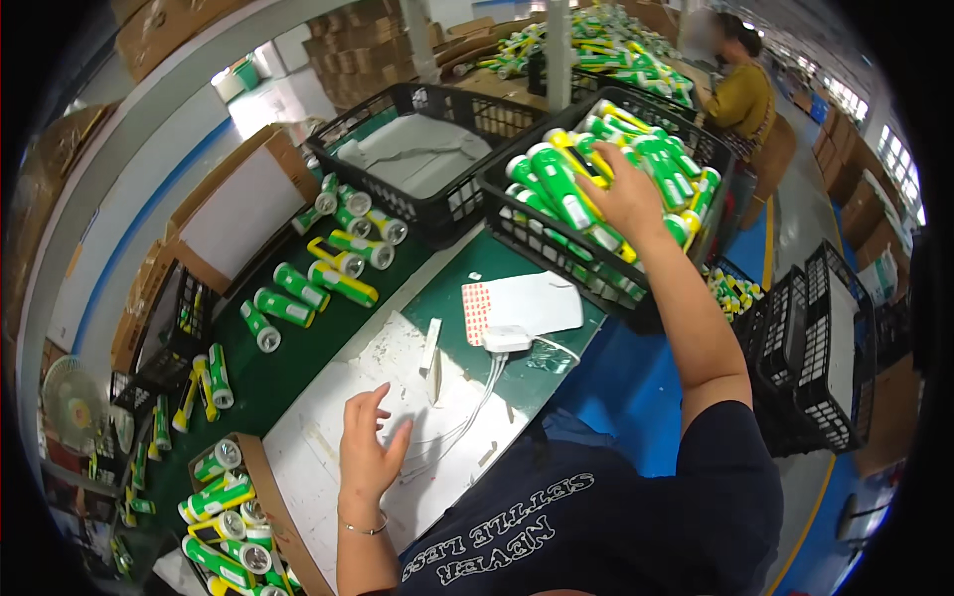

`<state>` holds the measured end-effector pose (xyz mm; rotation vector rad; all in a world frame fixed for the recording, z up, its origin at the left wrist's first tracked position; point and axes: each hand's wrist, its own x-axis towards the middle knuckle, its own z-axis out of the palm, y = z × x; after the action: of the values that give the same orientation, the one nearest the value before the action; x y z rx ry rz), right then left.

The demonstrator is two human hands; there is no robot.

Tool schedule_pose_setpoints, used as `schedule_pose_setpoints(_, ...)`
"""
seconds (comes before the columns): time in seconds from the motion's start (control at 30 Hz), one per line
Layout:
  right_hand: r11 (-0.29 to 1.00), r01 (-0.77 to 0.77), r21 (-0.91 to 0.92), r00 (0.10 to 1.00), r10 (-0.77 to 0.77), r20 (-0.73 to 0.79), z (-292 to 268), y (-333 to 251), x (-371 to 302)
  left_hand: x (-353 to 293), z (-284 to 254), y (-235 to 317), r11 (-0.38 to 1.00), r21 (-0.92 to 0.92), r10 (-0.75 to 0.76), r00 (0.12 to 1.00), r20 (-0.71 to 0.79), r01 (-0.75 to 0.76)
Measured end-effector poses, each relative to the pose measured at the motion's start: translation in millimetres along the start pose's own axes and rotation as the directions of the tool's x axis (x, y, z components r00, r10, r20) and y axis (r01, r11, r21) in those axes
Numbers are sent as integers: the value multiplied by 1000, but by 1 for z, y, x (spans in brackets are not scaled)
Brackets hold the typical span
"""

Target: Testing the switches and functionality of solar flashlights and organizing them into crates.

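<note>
At the left end of your workbench (298, 363), a cardboard box (281, 512) contains green, white and yellow boxed flashlights (219, 497). Loose flashlights (291, 286) lie between the far edge and a white board (298, 442), which extends along the near edge. Your left hand (368, 442) is over the board, thumb apart from loosely curled fingers, with no part visible in its grasp. A black crate lined with gray sheets (469, 204) is at the far right corner. Nearer the right-hand corner, a white adapter (507, 339) with trailing cables overlaps a pale flat pouch (542, 301). To their right, a second black crate (497, 204) is heaped with crated flashlights (556, 184). Your right hand (628, 199) reaches over its inner edge, thumb and fingers spread upon the heap; whether they grip one flashlight cannot be determined. Farther right are a seated person (747, 99) and stacked black crates (795, 368).
</note>
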<state>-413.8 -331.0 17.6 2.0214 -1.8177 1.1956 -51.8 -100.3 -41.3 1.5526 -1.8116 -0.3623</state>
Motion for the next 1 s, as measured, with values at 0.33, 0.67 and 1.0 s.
schedule_pose_setpoints(0.33,954,299,36,601,-217,769,202,-201,-27,-30,-15,-37,984,-29,-179,981,-76,178)
schedule_pose_setpoints(0.67,943,-61,327,589,-231,775,233,-244,-55,-44,-14,-61,945,-47,-326,942,-81,323)
schedule_pose_setpoints(1.0,408,-736,541,247,-582,775,75,-205,-187,-8,20,-58,-255,-966,-579,792,192,48)
